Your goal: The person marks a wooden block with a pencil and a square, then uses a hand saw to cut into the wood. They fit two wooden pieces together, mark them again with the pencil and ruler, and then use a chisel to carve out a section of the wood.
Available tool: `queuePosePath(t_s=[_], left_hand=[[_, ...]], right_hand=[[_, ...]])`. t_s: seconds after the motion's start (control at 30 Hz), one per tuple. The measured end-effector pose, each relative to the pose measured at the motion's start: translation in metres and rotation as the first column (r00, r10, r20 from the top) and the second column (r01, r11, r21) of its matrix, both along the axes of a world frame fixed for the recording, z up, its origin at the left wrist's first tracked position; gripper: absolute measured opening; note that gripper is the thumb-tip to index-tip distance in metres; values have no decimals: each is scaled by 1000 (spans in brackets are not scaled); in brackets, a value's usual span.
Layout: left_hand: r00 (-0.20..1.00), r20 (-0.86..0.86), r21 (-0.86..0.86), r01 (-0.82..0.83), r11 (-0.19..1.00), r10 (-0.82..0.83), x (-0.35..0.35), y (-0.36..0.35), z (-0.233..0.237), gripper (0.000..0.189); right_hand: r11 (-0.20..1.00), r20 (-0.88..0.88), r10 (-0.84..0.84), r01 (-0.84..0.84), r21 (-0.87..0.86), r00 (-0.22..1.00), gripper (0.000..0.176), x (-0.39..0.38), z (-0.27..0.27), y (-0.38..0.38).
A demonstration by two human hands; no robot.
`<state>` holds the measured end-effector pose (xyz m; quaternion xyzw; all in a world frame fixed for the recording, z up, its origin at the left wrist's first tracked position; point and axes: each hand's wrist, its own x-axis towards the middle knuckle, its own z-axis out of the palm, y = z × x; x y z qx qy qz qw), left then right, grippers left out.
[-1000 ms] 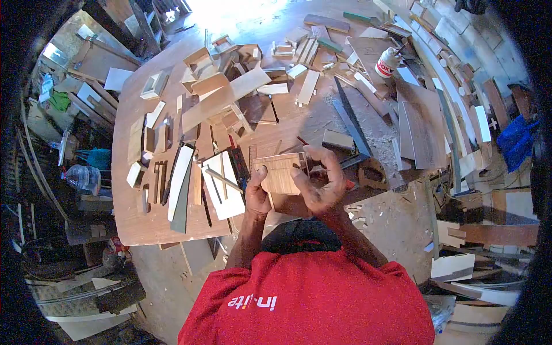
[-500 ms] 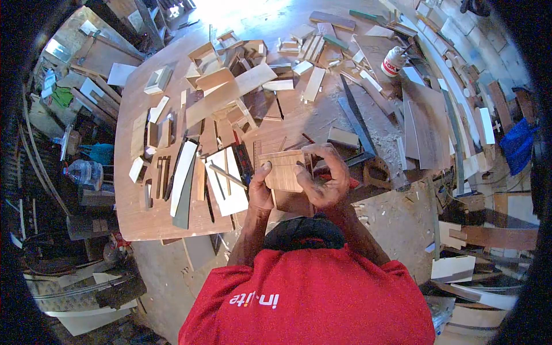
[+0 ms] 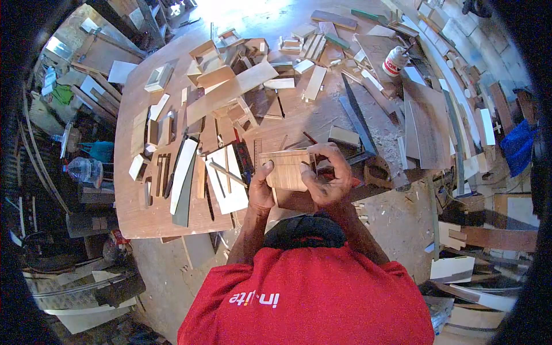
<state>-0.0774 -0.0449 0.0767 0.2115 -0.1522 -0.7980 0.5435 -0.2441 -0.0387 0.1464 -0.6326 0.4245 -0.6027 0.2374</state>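
Grip of your left hand [image 3: 261, 191] is closed on a small wooden piece [image 3: 289, 168], the thumb lying on its left edge; your right hand [image 3: 332, 187] grasps the same piece from the other side — thumb at its right edge, fingers curled beyond it. You have this piece in front of you at the near edge of the tabletop [image 3: 155, 215], its striped grain facing up, and your fingers hide part of its right side. Just beyond it, towards your left, lies a ruler [image 3: 258, 153], and beside that a black-and-red tool [image 3: 242, 154]. Further left you have a white panel [image 3: 233, 194] with thin strips lying across it, then a long white strip [image 3: 183, 167] set over a grey one. On your right, near the fingers, sit a wooden block [image 3: 344, 136] and a handsaw [image 3: 357, 124], its blade pointing away from you. Farther out, a long board [image 3: 230, 94] slants over a cluster of small wooden boxes [image 3: 206, 54] — too jumbled to count — and a white bottle [image 3: 394, 62] with a red label stands towards the far right. Past the tabletop, offcuts crowd the floor [image 3: 161, 282] on your right, near a blue cloth [image 3: 519, 145].
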Motion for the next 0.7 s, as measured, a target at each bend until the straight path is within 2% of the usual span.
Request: queuePosePath(t_s=[0.07, 0.1, 0.17, 0.2, 0.3, 0.43, 0.5, 0.53, 0.57, 0.6, 0.63, 0.7], left_hand=[[999, 31, 27, -17, 999, 16, 4, 0, 0, 53], [995, 93, -12, -18, 1000, 19, 6, 0, 4, 52], [988, 155, -47, -18, 999, 25, 7, 2, 12, 51], [978, 208, -98, -9, 995, 30, 8, 2, 16, 49], [945, 322, -167, 3, 986, 52, 8, 4, 25, 44], [860, 505, -158, 11, 987, 71, 10, 8, 32, 38], [858, 508, -208, 36, 978, 77, 9, 7, 35, 34], [856, 511, -256, 63, 964, 80, 9, 6, 36, 31], [856, 510, -256, 57, 965, 85, 10, 7, 37, 31], [804, 593, -191, 94, 977, 39, 11, 7, 38, 28], [746, 666, -123, 123, 985, -10, 12, 8, 41, 26], [765, 642, -162, 71, 984, 50, -2, 9, 58, 21]], right_hand=[[990, 231, -50, 17, 143, 972, 27, 4, -3, 6], [990, 230, -47, 14, 142, 972, 27, 4, -1, 8], [930, 324, -51, -74, 361, 945, 25, -1, 5, 12], [961, 78, -36, 13, 276, 996, 22, -10, -3, 7], [929, 81, 9, -38, 367, 997, 18, -16, 3, 10], [938, 110, -19, -21, 346, 994, 17, -17, -19, 11], [953, 10, -146, 138, 269, 989, 18, -15, -30, 11], [953, 9, -141, 133, 270, 990, 18, -17, -32, 12], [943, 91, -99, 64, 327, 991, 19, -18, -20, 12], [926, 173, -59, -11, 378, 983, 21, -18, -14, 11], [926, 171, -48, -21, 378, 984, 21, -19, -18, 11], [900, 214, -60, -40, 435, 975, 26, -24, -28, 10]])
